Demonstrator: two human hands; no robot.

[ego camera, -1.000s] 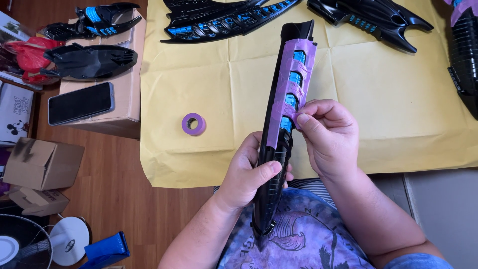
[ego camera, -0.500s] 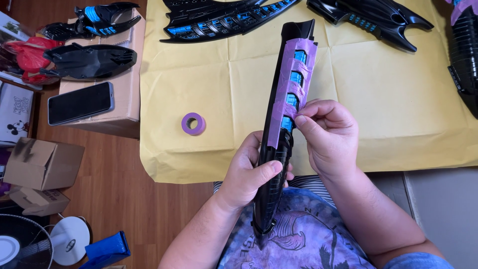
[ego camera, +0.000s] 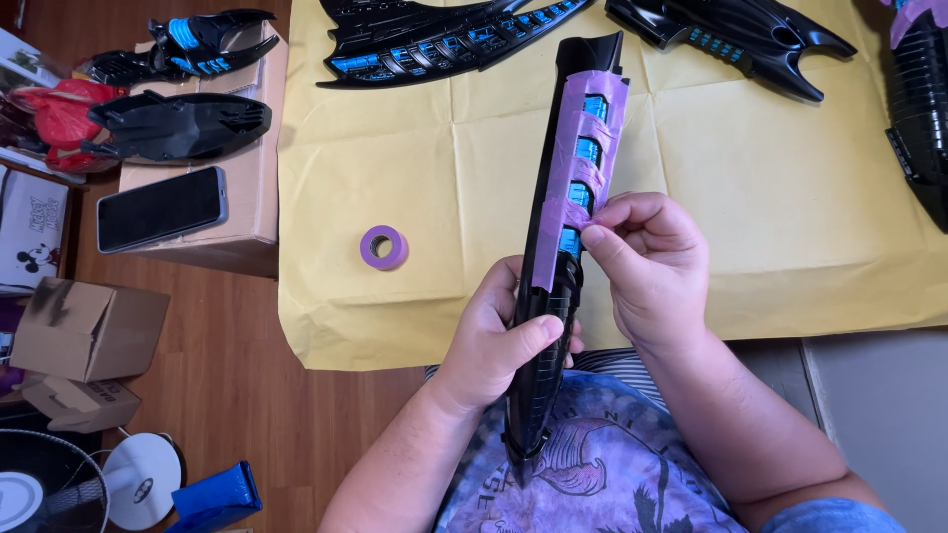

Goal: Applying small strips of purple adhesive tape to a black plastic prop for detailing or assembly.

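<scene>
A long black plastic model part (ego camera: 553, 326) with blue insets is held upright over my lap. Strips of purple masking tape (ego camera: 578, 148) cover much of its upper half. My left hand (ego camera: 494, 341) grips the part around its lower middle, thumb across the front. My right hand (ego camera: 647, 262) pinches a strip of the purple tape against the part's right edge, about halfway up. A small roll of purple tape (ego camera: 383, 247) lies on the yellow paper sheet (ego camera: 425, 178), to the left of the part.
More black and blue model parts (ego camera: 444, 39) lie along the far edge of the paper, one at the right edge (ego camera: 918, 109). A cardboard box (ego camera: 252, 168) at left carries a phone (ego camera: 158, 207) and black parts. Small boxes (ego camera: 84, 331) and a fan base (ego camera: 138, 479) sit on the wood floor.
My right hand's fingers have shifted slightly on the tape strip. The part and my left hand have stayed in place.
</scene>
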